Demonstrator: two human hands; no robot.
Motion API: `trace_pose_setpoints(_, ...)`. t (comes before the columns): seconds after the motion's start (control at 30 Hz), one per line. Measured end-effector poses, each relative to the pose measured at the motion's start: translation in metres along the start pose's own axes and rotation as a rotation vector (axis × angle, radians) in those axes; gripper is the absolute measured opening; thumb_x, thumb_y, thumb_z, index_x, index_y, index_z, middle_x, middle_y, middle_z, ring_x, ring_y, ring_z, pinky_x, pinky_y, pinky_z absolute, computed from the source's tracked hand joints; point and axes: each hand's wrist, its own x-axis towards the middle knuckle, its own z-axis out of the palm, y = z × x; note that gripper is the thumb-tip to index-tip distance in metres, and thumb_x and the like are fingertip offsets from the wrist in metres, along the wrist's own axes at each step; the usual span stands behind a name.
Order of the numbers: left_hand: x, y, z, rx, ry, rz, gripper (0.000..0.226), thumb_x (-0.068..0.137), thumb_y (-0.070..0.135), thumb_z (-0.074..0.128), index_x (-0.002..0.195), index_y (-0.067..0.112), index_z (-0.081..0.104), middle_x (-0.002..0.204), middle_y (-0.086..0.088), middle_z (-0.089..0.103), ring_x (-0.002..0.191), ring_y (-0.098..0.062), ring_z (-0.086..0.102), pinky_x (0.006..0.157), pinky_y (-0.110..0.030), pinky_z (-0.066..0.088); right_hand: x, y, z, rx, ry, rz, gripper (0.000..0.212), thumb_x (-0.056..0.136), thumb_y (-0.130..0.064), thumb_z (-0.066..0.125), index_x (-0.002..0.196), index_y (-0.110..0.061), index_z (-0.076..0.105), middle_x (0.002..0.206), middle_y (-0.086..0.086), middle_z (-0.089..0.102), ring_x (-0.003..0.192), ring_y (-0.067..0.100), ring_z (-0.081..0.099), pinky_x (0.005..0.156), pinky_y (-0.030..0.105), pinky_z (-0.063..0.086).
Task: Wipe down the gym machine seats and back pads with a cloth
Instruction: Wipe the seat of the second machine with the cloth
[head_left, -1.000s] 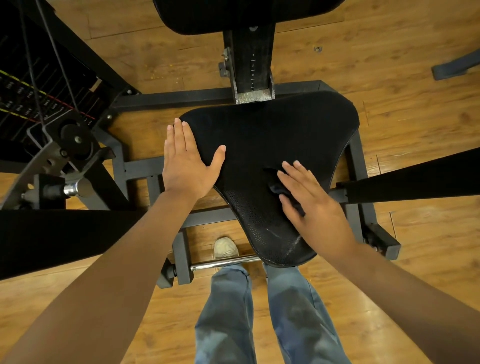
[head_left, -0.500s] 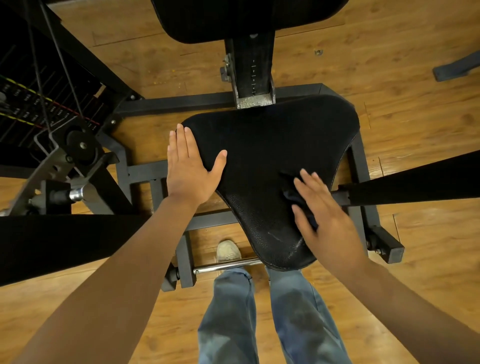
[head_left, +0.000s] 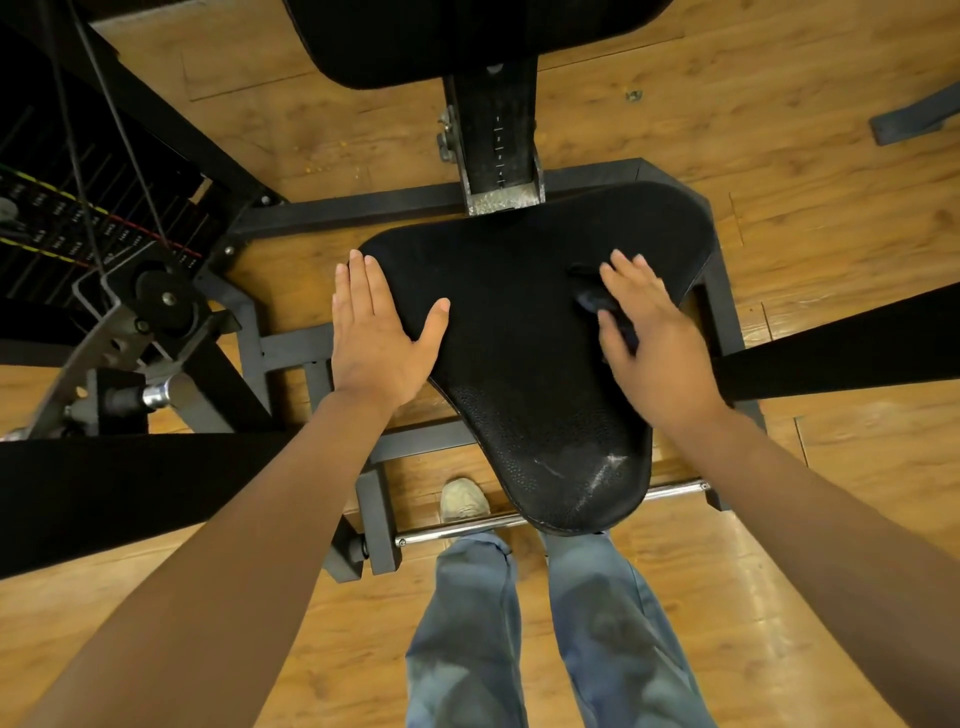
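I am partway through the seat (head_left: 519, 332): my right hand (head_left: 654, 343) presses a dark cloth (head_left: 597, 304) flat against its right half, fingers straight, nothing clenched. My left hand (head_left: 376, 338) lies flat and relaxed on the seat's left edge, steadying it and holding nothing. Pale scuffs show at the narrow front end, so I judge that part unfinished, and the back pad (head_left: 467, 36) above looks untouched. Compared with a second ago, my right hand and the cloth have slid away from me and toward the right rear corner; my left hand has barely shifted.
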Motion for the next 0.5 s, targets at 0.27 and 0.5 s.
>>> trace_pose_setpoints(0.27,-0.002,0.001,0.005,-0.033,0.051,0.008,0.09,0.097,0.062,0.032,0.155,0.005,-0.005,0.164,-0.008,-0.009,0.15,-0.022,-0.012,0.123,-0.038,-0.004,-0.076,-0.002,0.003,0.169,0.059,-0.018,0.045,0.099,-0.025,0.045,0.139,-0.007,0.048,0.15,0.004,0.042,0.145,0.018,0.029,0.117,0.033,0.028)
trace_pose_setpoints(0.5,0.0,0.002,0.005,-0.051,0.036,-0.01,0.09,0.097,0.062,0.033,0.155,0.006,-0.006,0.164,-0.007,-0.011,0.15,-0.022,-0.014,0.123,-0.037,-0.006,0.007,0.009,-0.003,0.136,0.076,0.079,0.038,0.098,-0.008,0.052,0.136,-0.005,0.052,0.149,0.009,0.042,0.145,0.021,0.027,0.119,0.027,0.011)
